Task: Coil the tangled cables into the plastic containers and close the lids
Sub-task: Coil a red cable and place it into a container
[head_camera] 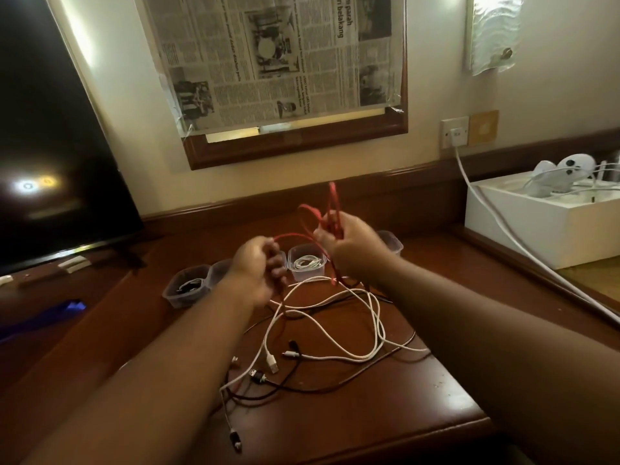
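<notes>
Both hands are up over the middle of the frame, working a red cable point(307, 216). The right hand point(349, 245) grips a bunch of its loops, which stand up above the fist; the left hand point(260, 268) has its fingers curled round the other run of the same cable, lower and to the left. Beneath them, on a dark polished wooden desk point(385, 407), lies the tangle: a long white cable point(335, 317) looping wide, black cables point(302, 389) threaded under it, plugs scattered toward the lower centre.

Behind the hands sits a row of clear plastic containers, lids off. The left one point(186, 286) holds a dark coiled cable, the centre one point(307, 263) a white coil, and another point(391, 243) peeks out behind the right wrist; what it holds I cannot tell.

A black television screen point(50, 156) fills the upper left. Newspaper point(268, 58) is taped over a wood-framed mirror top centre. At the right, a white box point(536, 229) stands on the ledge, and a white lead point(496, 213) runs from a wall socket point(454, 132).
</notes>
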Tool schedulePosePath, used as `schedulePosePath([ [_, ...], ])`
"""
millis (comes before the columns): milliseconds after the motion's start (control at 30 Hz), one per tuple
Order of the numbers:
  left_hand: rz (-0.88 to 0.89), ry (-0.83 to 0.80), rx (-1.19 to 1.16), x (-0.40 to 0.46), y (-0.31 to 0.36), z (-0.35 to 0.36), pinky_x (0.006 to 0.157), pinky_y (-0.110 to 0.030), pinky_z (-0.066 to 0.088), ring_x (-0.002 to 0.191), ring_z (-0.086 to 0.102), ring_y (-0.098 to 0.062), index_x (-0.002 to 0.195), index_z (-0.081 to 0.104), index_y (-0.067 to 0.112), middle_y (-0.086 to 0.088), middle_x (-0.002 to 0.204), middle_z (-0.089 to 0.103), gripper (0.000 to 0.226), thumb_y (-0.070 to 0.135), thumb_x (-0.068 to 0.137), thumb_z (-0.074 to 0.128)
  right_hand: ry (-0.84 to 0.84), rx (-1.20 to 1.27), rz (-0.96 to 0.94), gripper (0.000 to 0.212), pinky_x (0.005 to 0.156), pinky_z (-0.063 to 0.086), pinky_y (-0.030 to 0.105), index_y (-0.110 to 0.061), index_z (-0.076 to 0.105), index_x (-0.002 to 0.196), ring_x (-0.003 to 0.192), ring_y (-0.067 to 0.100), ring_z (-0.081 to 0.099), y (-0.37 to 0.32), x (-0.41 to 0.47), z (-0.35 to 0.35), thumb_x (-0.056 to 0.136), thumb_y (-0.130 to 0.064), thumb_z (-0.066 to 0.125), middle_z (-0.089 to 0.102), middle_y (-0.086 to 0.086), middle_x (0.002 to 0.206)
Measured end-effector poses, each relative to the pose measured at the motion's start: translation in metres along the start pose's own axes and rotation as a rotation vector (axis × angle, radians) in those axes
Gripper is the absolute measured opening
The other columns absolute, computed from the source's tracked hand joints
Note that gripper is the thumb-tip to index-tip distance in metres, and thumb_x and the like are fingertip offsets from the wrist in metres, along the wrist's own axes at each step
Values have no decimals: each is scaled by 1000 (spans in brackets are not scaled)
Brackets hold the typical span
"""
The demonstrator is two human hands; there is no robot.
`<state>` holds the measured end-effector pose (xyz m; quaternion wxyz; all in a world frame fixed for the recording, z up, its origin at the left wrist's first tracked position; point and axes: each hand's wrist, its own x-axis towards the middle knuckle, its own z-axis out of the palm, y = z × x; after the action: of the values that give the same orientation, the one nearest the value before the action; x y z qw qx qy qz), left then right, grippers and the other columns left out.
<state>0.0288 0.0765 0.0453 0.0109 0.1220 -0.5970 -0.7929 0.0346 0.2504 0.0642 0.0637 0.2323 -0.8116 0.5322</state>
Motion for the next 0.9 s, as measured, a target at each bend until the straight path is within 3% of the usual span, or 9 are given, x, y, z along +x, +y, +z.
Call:
schedulePosePath([
  [67,22,-67,-151,-11,19,24,49,-25,30,46,30,-12,70,47,18,3,54,34,32,22,99,32,2,-24,9,2,74,53,29,-27,55,100,77,9,59,6,0,18,100,-27,54,62,-5,88],
  [133,95,-68,-147,-19,30,40,51,-22,41,55,43,-11,82,58,9,-2,66,46,31,16,102,36,28,115,22,11,73,52,26,-23,56,110,82,6,60,9,-1,27,100,-29,54,63,-5,93],
  [233,200,-60,15,-27,36,47,65,-26,50,79,53,-16,94,71,8,-6,89,55,24,21,100,52,-23,350,32,27,67,47,21,-17,56,117,78,3,61,10,-4,27,97,-34,59,64,-6,91],
  [300,258,-52,191,-27,37,45,69,-29,48,80,51,-14,94,76,15,0,88,54,19,28,95,62,-114,344,69,26,70,48,24,-17,60,115,80,6,62,11,-6,26,95,-33,63,65,-5,90],
  [433,379,-13,287,-23,29,40,59,-28,49,65,58,-10,102,72,13,5,70,64,24,34,90,70,-82,413,165,15,73,50,30,-20,64,103,81,12,64,3,-3,24,100,-31,54,68,-2,89],
  [533,468,-23,293,-23,8,34,57,-23,51,80,67,-16,117,60,19,-3,96,67,31,35,92,66,73,570,306,18,74,56,35,-18,60,105,86,19,68,-6,6,15,101,-33,51,69,5,94],
  [633,494,-137,455,-30,-23,23,70,-21,54,102,67,-18,131,46,22,-5,115,63,51,35,87,68,176,754,355,21,74,54,37,-14,57,106,86,21,64,-9,16,5,100,-34,54,64,7,94],
  [767,451,-214,702,-23,-48,4,84,-29,53,109,60,-12,121,54,29,3,120,60,45,30,82,77,263,806,376,24,79,52,38,-11,58,102,83,18,62,-5,23,-5,99,-35,55,60,6,92],
  [900,321,-254,1087,-9,-70,-12,75,-25,50,85,61,-13,97,63,17,-1,93,65,9,23,99,57,316,1019,371,24,87,53,43,-10,56,105,82,18,68,-10,26,-13,101,-33,52,60,5,91],
])
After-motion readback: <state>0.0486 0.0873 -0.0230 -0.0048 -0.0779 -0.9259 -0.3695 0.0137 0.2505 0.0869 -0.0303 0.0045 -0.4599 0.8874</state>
